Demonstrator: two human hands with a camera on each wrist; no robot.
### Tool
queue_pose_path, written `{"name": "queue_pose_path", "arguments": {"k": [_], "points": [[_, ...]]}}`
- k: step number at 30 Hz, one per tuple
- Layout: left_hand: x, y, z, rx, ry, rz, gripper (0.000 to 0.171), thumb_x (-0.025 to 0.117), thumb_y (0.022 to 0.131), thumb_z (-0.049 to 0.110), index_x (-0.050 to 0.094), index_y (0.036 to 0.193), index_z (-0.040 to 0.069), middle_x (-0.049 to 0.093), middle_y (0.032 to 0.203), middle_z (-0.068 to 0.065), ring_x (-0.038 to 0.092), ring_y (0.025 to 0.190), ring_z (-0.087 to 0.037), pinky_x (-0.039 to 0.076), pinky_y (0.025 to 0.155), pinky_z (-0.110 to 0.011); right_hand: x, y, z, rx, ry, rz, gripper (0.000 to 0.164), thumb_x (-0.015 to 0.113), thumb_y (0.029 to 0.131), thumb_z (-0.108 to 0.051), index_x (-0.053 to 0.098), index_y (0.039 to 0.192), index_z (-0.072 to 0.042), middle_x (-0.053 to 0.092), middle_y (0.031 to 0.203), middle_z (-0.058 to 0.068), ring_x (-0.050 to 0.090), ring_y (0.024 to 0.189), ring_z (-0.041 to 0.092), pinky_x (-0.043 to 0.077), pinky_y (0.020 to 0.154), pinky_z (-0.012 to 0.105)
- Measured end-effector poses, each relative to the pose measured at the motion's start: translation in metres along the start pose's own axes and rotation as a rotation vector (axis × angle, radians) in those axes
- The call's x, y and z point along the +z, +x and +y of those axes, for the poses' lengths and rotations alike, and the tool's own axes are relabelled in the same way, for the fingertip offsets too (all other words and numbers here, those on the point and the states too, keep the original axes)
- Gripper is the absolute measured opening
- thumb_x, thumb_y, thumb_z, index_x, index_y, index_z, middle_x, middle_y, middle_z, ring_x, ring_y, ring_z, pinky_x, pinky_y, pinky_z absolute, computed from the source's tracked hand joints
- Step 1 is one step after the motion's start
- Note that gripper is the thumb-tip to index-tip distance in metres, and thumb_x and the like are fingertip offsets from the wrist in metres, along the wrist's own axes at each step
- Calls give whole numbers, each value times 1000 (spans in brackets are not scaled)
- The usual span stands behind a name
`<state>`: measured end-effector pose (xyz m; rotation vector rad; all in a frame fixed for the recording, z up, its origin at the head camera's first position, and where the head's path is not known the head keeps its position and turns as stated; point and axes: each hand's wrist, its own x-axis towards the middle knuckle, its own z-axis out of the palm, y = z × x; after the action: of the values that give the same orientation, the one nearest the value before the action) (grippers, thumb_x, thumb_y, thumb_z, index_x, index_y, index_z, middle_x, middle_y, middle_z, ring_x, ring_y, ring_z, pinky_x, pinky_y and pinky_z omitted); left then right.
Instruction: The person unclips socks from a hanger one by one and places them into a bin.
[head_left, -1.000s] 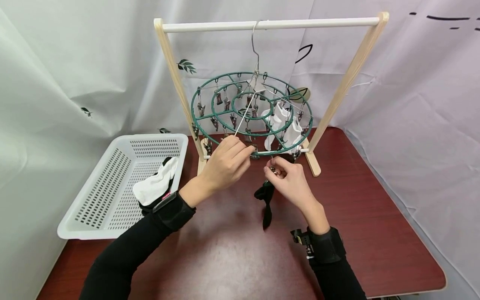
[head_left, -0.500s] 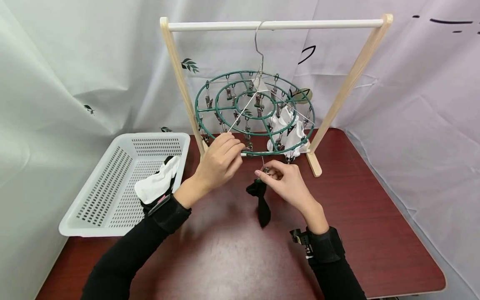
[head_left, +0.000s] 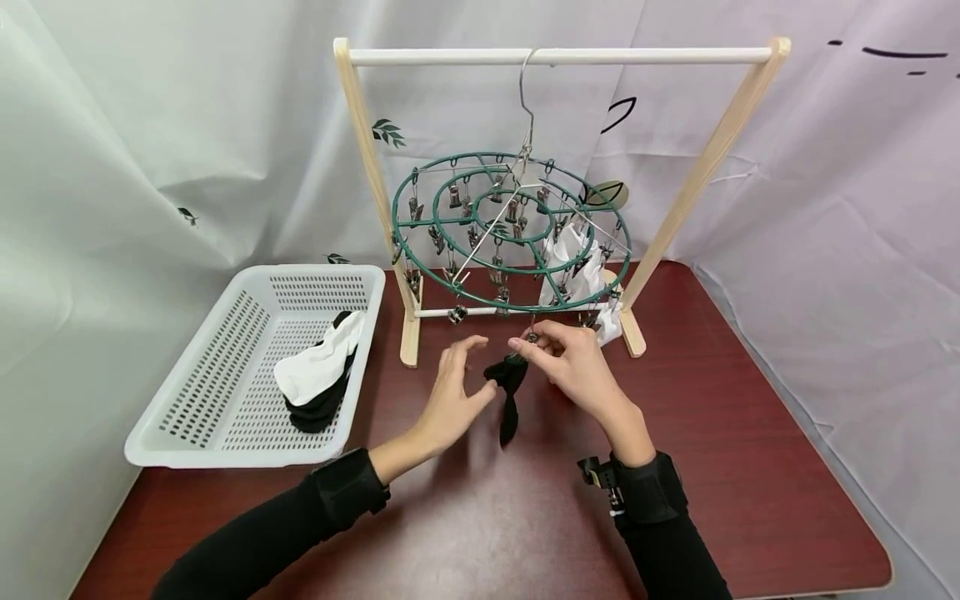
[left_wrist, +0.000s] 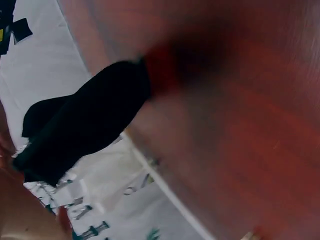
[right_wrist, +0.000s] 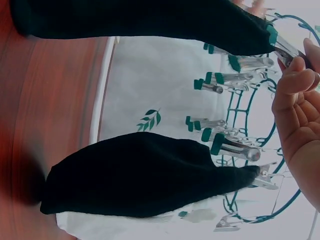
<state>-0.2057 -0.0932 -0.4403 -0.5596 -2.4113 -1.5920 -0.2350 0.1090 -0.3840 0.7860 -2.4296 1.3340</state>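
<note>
In the head view, my right hand [head_left: 573,367] pinches a metal clip [head_left: 531,337] that hangs from the front of a round green sock hanger [head_left: 510,268]. From this clip hangs a black sock [head_left: 510,396]. My left hand [head_left: 446,400] is just left of the sock, thumb and fingers spread apart; whether the thumb touches the cloth I cannot tell. The right wrist view shows the clip [right_wrist: 287,50] between thumb and finger, its green tip on the sock [right_wrist: 150,19]. A second black sock [right_wrist: 135,175] hangs from another clip there.
White socks [head_left: 570,258] hang at the hanger's right side, among several bare clips. The hanger hooks over a white bar on a wooden stand [head_left: 701,167]. To the left, a white perforated basket [head_left: 180,408] holds white and black socks [head_left: 318,367].
My left hand has let go of the hanger's front left and come down beside the black sock. The hanger has turned slightly. My right hand still holds the clip, a little further left than before.
</note>
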Motion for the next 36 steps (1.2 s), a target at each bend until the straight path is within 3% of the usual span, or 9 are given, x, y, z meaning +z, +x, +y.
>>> {"name": "queue_pose_path", "arguments": {"k": [3, 6, 8, 12, 16, 21, 25, 31, 36], "points": [[2, 5, -8, -166, -43, -135, 53, 68, 91, 14, 52, 141, 8, 52, 142, -16, 43, 126, -30, 38, 105, -55, 0, -1, -1, 15, -1, -7, 9, 75, 93, -17, 74, 94, -8, 67, 70, 2, 56, 59, 10, 44, 55, 26], [2, 11, -13, -248, -103, -226, 37, 65, 95, 18, 64, 131, 6, 59, 134, -14, 50, 127, -30, 41, 107, -52, 0, -1, -1, 36, -13, -3, 13, 75, 93, -19, 75, 95, -7, 68, 72, 1, 59, 61, 10, 46, 57, 26], [1, 12, -16, -278, -163, -241, 27, 62, 98, 17, 69, 121, 4, 66, 123, -12, 57, 119, -30, 46, 102, -48, 1, -2, -1, 58, -25, 9, 15, 76, 93, -21, 75, 93, -6, 69, 73, 0, 61, 63, 10, 47, 58, 26], [-1, 13, -19, -318, -295, -191, 17, 59, 100, 15, 71, 105, 3, 71, 95, -5, 62, 94, -23, 46, 90, -38, 0, -2, 2, 96, -51, 50, 19, 75, 93, -24, 73, 84, -8, 63, 66, -2, 57, 60, 12, 45, 57, 27], [-3, 12, -19, -337, -338, -123, 18, 57, 99, 14, 69, 105, 2, 67, 86, -1, 59, 83, -14, 44, 83, -31, -1, -2, 5, 82, -86, 89, 29, 75, 93, -26, 65, 70, -12, 50, 57, -4, 46, 54, 13, 37, 54, 28], [-4, 8, -20, -296, -300, -50, 22, 54, 98, 13, 68, 111, 2, 61, 80, 0, 54, 73, -11, 44, 68, -25, 0, -2, 7, 77, -121, 117, 49, 74, 94, -30, 45, 56, -15, 29, 52, -9, 27, 50, 9, 24, 51, 26], [-7, 7, -18, -243, -281, -3, 19, 52, 98, 11, 70, 104, 5, 54, 72, 1, 46, 66, -11, 39, 63, -24, 2, -2, 7, 110, -109, 132, 57, 73, 94, -33, 33, 55, -16, 21, 54, -10, 18, 52, 7, 18, 52, 26], [-12, 7, -11, -261, -271, 36, 16, 51, 98, 8, 65, 90, 8, 43, 65, 2, 37, 59, -12, 32, 58, -25, 6, -1, 9, 86, -49, 151, 57, 73, 94, -29, 34, 56, -15, 20, 55, -9, 18, 52, 7, 17, 52, 25], [-15, 10, -6, -279, -249, 59, 17, 52, 99, 8, 69, 98, 5, 45, 65, 3, 38, 60, -12, 33, 58, -25, 7, 1, 9, 15, -22, 175, 55, 74, 94, -22, 35, 55, -14, 21, 55, -10, 20, 51, 6, 18, 50, 25]]}}
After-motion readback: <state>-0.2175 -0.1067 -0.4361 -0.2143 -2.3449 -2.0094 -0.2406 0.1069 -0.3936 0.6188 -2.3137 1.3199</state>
